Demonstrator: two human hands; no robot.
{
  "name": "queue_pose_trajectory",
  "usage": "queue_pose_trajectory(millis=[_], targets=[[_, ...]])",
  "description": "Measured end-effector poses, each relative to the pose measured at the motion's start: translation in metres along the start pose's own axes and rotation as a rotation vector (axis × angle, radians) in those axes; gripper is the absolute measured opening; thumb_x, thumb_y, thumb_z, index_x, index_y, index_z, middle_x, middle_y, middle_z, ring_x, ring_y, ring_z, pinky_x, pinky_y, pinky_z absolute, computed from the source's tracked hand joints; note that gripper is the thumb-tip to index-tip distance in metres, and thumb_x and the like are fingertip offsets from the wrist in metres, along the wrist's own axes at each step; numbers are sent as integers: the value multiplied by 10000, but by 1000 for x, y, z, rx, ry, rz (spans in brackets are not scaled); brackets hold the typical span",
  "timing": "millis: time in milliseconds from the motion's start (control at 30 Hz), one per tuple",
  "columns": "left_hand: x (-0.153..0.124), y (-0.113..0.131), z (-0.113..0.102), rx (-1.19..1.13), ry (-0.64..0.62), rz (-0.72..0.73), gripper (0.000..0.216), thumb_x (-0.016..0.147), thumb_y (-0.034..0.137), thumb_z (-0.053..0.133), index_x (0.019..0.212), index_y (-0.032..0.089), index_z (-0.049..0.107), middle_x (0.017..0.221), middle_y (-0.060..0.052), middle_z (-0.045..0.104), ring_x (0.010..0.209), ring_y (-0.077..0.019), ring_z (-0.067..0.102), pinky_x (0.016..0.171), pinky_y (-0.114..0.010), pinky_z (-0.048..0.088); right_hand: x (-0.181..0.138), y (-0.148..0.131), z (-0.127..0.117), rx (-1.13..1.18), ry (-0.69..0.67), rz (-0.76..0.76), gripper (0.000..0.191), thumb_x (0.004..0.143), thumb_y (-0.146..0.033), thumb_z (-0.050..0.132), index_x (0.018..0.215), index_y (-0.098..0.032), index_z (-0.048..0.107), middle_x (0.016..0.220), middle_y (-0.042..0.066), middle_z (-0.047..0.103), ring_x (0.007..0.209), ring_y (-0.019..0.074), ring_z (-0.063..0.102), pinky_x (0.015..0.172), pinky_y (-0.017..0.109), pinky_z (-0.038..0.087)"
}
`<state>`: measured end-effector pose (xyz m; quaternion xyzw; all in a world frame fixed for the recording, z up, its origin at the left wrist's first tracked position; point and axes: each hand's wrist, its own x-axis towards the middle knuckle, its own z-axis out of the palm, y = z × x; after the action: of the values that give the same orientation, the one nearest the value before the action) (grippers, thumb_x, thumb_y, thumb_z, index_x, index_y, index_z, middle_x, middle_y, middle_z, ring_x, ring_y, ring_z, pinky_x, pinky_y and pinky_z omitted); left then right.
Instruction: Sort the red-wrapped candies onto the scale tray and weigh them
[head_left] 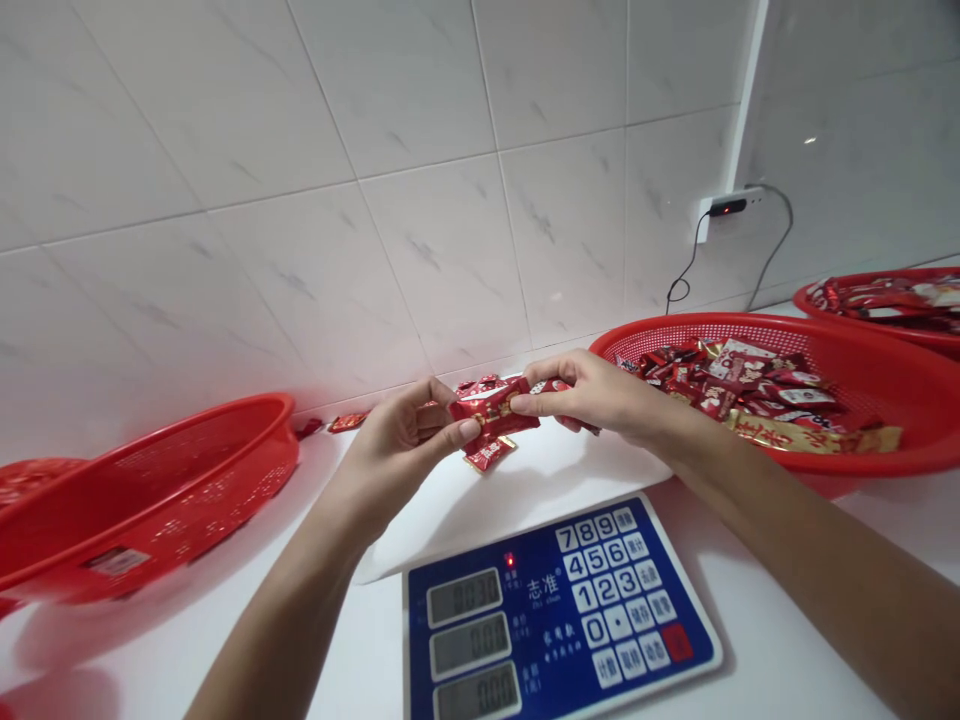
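Note:
Both my hands meet above the white pan of a weighing scale (480,505). My left hand (405,440) pinches a small red candy packet (491,408) between thumb and fingers. My right hand (592,395) grips the same cluster of red packets from the other side, fingers closed. Another red packet (489,455) lies on the scale pan just under them. The scale's blue panel (559,610) with keypad and three displays faces me; the top display shows digits.
A red plastic basket (885,350) full of red and gold wrapped candies sits at right, another red basket (900,300) behind it. A tilted red basket (150,500) stands at left. Loose packets (345,422) lie by the tiled wall. A plug and cable (731,207) hang on the wall.

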<state>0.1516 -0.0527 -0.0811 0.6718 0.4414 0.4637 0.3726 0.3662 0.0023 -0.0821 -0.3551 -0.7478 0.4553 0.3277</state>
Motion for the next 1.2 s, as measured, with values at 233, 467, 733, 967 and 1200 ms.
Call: queue_pose_trajectory(millis=[233, 467, 733, 967, 1200], targets=[[2, -6, -2, 242, 52, -84, 290, 770, 436, 745, 885, 189, 647, 781, -69, 784, 794, -247, 742, 720, -341, 520, 0, 1, -6, -224, 32, 71, 234, 836, -374, 730, 915, -155, 750, 510, -64, 441, 459, 87, 414, 445, 225, 286], [2, -8, -4, 414, 118, -121, 400, 765, 508, 709, 1023, 206, 660, 962, -107, 804, 972, -323, 744, 881, -480, 551, 5, 9, -8, -305, 153, 106, 351, 818, -420, 771, 1071, -178, 744, 641, -13, 554, 539, 119, 503, 502, 242, 368], [-16, 20, 13, 409, 29, 195, 296, 874, 432, 727, 1119, 267, 736, 1157, -48, 758, 1052, -239, 706, 911, -349, 560, -13, -7, 12, 198, -111, -17, 595, 886, -690, 629, 1174, -171, 585, 674, -31, 559, 493, 83, 451, 432, 204, 303], [-12, 14, 22, 670, 8, 298, 192, 885, 408, 676, 894, 242, 773, 993, -55, 761, 880, -232, 704, 724, -313, 535, -16, -7, 19, 295, -256, -23, 717, 791, -515, 828, 1358, -180, 548, 701, -23, 622, 600, 111, 546, 491, 203, 395], [-11, 15, 12, 691, 121, 113, 349, 932, 457, 576, 714, 200, 670, 582, -21, 682, 519, -177, 618, 490, -265, 405, -9, -4, 7, 115, -232, -68, 346, 878, -444, 739, 1034, -135, 741, 864, 73, 741, 576, 82, 542, 426, 188, 356]])
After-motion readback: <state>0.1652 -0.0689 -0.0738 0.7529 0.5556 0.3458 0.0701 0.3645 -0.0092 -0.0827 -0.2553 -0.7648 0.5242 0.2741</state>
